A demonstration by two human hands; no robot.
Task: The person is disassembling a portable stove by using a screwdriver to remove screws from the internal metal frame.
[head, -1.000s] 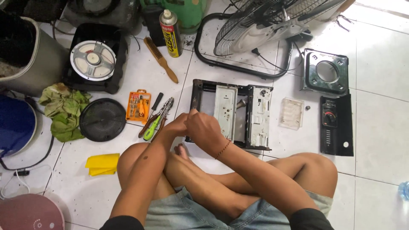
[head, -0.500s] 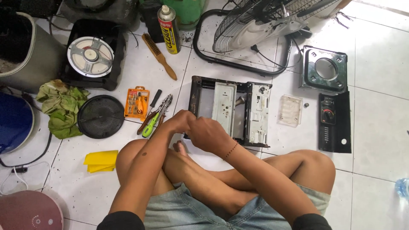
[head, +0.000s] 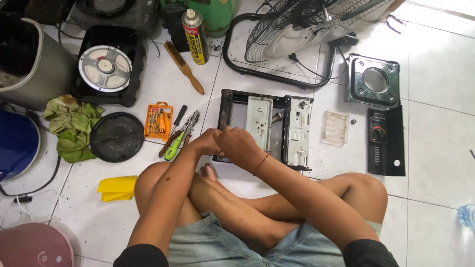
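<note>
- Sitting cross-legged on the white tiled floor (head: 435,148), a person is seen from above, both hands brought together at the near left corner of a black metal frame (head: 267,129).
- Left hand (head: 205,144) is curled at the frame's near left edge; whether anything is gripped cannot be told, as the fingers are hidden.
- Right hand (head: 237,143) is closed loosely, laid just beside and partly over the left hand, touching the frame's near rail; its hold cannot be made out.
- Frame is laid flat just beyond the knees, with pale metal plates inside it.
- Left of the hands, pliers with green handles (head: 180,136) and a screwdriver (head: 174,123) are noted, then an orange bit set (head: 158,120) and a round black grille (head: 117,137).
- Further left a green rag (head: 69,128); near left a yellow cloth (head: 118,188).
- Far side: a spray can (head: 194,29), a wire brush (head: 184,66), a fan (head: 302,24).
- Right of the frame: a clear plastic cover (head: 335,128), a black control panel (head: 386,141), a square plate with a round hole (head: 374,80).
</note>
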